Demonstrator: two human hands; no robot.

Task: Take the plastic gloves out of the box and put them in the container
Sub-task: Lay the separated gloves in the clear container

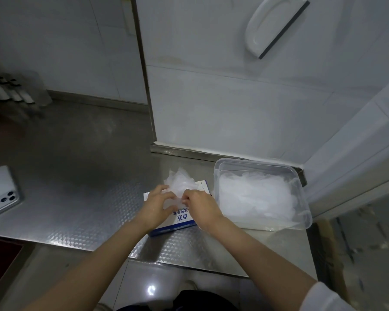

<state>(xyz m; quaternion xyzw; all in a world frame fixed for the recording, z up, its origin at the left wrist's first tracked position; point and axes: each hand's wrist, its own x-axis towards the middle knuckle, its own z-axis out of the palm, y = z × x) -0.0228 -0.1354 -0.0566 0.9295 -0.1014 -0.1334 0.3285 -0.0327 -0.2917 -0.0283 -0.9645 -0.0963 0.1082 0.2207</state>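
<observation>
A white and blue cardboard glove box [182, 221] lies flat on the steel counter. A bunch of thin clear plastic gloves [180, 182] sticks up out of its top opening. My left hand [155, 206] and my right hand [202, 206] are both over the box, and their fingers pinch the bunch near its base. Right beside the box stands a clear plastic container [300, 180]. A pile of the same gloves [255, 197] fills it.
A white phone [2, 191] lies face down at the counter's left. A clear holder with utensils [18, 92] stands at the back left. White tiled walls close the back and right. The counter's front edge [184, 264] runs just under my forearms.
</observation>
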